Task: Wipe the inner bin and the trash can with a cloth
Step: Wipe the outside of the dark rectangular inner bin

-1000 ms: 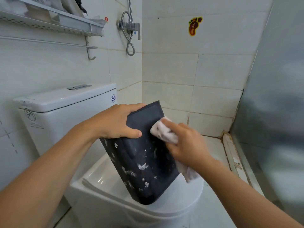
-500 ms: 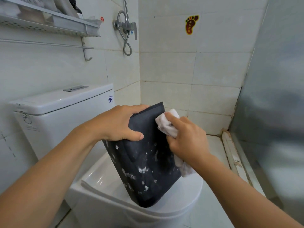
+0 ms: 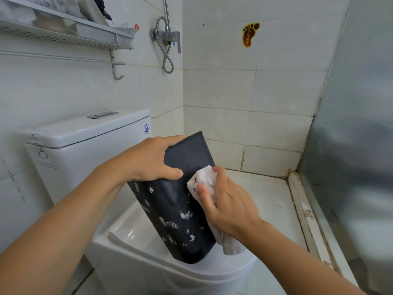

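The dark bin (image 3: 180,201) is gripped by the left hand (image 3: 148,160); a white cloth (image 3: 202,182) is pressed against it, clutched by the right hand (image 3: 227,205).

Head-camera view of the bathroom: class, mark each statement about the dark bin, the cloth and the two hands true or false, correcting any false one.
1. The dark grey plastic bin rests tilted on the closed white toilet lid. True.
2. The left hand holds the cloth. False: it grips the bin's upper end.
3. The right hand presses a crumpled white cloth against the bin. True.
4. The bin's side is spotless. False: white smudges cover its lower part.
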A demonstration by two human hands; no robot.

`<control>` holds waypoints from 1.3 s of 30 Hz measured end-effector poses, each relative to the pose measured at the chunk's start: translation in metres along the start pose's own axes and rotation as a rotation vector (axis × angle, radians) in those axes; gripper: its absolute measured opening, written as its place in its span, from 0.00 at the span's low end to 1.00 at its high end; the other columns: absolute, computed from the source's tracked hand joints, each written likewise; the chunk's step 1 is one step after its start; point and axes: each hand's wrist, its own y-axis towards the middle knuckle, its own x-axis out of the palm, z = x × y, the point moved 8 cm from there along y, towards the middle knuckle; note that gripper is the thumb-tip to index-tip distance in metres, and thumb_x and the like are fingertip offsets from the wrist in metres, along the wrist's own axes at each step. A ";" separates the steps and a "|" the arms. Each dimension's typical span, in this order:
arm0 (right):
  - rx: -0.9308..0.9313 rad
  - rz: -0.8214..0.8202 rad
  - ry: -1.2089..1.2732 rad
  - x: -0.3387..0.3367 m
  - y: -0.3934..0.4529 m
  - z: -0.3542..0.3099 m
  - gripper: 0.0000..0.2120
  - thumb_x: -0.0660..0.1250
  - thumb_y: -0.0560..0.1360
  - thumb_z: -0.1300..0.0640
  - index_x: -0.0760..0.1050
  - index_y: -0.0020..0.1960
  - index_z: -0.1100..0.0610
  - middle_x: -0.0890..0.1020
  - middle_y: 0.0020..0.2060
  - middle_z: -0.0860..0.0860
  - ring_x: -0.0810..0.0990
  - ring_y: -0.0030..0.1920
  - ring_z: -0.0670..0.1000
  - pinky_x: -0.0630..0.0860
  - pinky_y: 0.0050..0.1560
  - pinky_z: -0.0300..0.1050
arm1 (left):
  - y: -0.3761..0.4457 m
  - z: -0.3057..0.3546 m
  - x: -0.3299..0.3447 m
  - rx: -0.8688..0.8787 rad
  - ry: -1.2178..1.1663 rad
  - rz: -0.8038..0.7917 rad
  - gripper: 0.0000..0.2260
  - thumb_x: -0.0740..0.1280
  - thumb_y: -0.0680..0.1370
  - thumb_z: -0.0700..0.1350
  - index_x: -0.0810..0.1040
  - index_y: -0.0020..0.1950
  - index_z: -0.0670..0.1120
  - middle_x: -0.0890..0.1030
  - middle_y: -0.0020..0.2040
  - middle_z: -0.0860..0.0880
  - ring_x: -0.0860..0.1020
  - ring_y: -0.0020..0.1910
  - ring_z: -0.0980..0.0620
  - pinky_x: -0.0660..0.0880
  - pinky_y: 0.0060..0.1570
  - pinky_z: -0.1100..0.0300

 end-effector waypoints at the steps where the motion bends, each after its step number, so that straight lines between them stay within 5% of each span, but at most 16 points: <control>1: 0.002 0.000 -0.018 0.001 0.000 0.000 0.22 0.54 0.82 0.35 0.62 0.66 0.50 0.79 0.48 0.48 0.78 0.43 0.54 0.65 0.39 0.47 | 0.000 0.000 0.000 -0.001 0.000 0.004 0.35 0.77 0.71 0.52 0.67 0.73 0.72 0.80 0.62 0.69 0.81 0.58 0.60 0.77 0.64 0.51; 8: 0.136 0.043 0.013 -0.007 0.018 0.019 0.21 0.64 0.80 0.37 0.68 0.68 0.45 0.76 0.43 0.42 0.81 0.49 0.55 0.70 0.43 0.48 | -0.002 -0.001 -0.003 -0.022 0.010 0.021 0.34 0.77 0.71 0.51 0.69 0.72 0.71 0.81 0.59 0.69 0.82 0.55 0.60 0.78 0.61 0.52; 12: -0.032 0.027 0.009 -0.003 0.002 -0.006 0.16 0.65 0.78 0.39 0.71 0.64 0.42 0.82 0.45 0.44 0.80 0.44 0.53 0.75 0.41 0.49 | 0.002 -0.004 -0.003 -0.064 0.037 0.040 0.37 0.77 0.70 0.55 0.66 0.76 0.67 0.79 0.65 0.65 0.80 0.60 0.57 0.77 0.64 0.51; 17: 0.011 0.011 0.029 0.007 -0.011 -0.012 0.21 0.49 0.79 0.28 0.65 0.62 0.41 0.80 0.47 0.44 0.79 0.43 0.48 0.78 0.44 0.50 | 0.000 0.001 -0.002 -0.052 0.045 0.046 0.36 0.77 0.71 0.54 0.67 0.76 0.66 0.79 0.65 0.65 0.80 0.61 0.57 0.77 0.64 0.51; 21: 0.146 0.023 0.065 0.016 -0.010 -0.006 0.23 0.42 0.79 0.29 0.62 0.60 0.43 0.79 0.45 0.45 0.78 0.44 0.50 0.76 0.45 0.51 | -0.001 0.010 -0.002 -0.059 0.096 0.067 0.34 0.76 0.74 0.53 0.66 0.78 0.63 0.81 0.61 0.59 0.81 0.55 0.53 0.78 0.59 0.52; 23: 0.155 0.054 0.087 0.016 -0.010 -0.008 0.23 0.38 0.80 0.30 0.63 0.56 0.43 0.79 0.43 0.46 0.78 0.42 0.49 0.77 0.44 0.51 | 0.000 0.011 -0.003 -0.060 0.108 0.071 0.35 0.75 0.75 0.53 0.65 0.79 0.61 0.80 0.63 0.61 0.80 0.56 0.58 0.78 0.59 0.54; 25: 0.178 0.064 0.124 0.018 -0.009 -0.005 0.25 0.34 0.80 0.31 0.64 0.53 0.44 0.78 0.42 0.47 0.78 0.42 0.49 0.77 0.44 0.53 | 0.000 0.010 -0.003 -0.069 0.109 0.067 0.35 0.75 0.75 0.53 0.65 0.80 0.60 0.79 0.57 0.65 0.78 0.46 0.67 0.75 0.49 0.62; 30: 0.208 0.037 0.106 0.023 -0.008 -0.004 0.21 0.47 0.80 0.31 0.64 0.63 0.42 0.78 0.45 0.49 0.78 0.46 0.53 0.77 0.46 0.53 | -0.001 0.012 -0.005 -0.058 0.072 0.083 0.32 0.75 0.76 0.50 0.68 0.77 0.61 0.81 0.51 0.64 0.78 0.42 0.68 0.75 0.45 0.65; 37: 0.251 0.092 0.077 0.029 -0.018 -0.011 0.21 0.48 0.81 0.32 0.61 0.68 0.40 0.75 0.44 0.51 0.77 0.45 0.56 0.79 0.47 0.55 | 0.000 0.012 -0.004 -0.047 0.056 0.073 0.29 0.75 0.76 0.49 0.69 0.74 0.64 0.81 0.46 0.68 0.78 0.40 0.70 0.73 0.40 0.71; 39: 0.248 0.112 0.056 0.030 -0.020 -0.014 0.24 0.47 0.80 0.31 0.60 0.69 0.41 0.75 0.43 0.50 0.77 0.43 0.54 0.80 0.43 0.54 | 0.001 0.012 -0.002 -0.045 0.060 0.068 0.30 0.75 0.76 0.50 0.68 0.75 0.64 0.82 0.51 0.67 0.77 0.42 0.71 0.74 0.43 0.69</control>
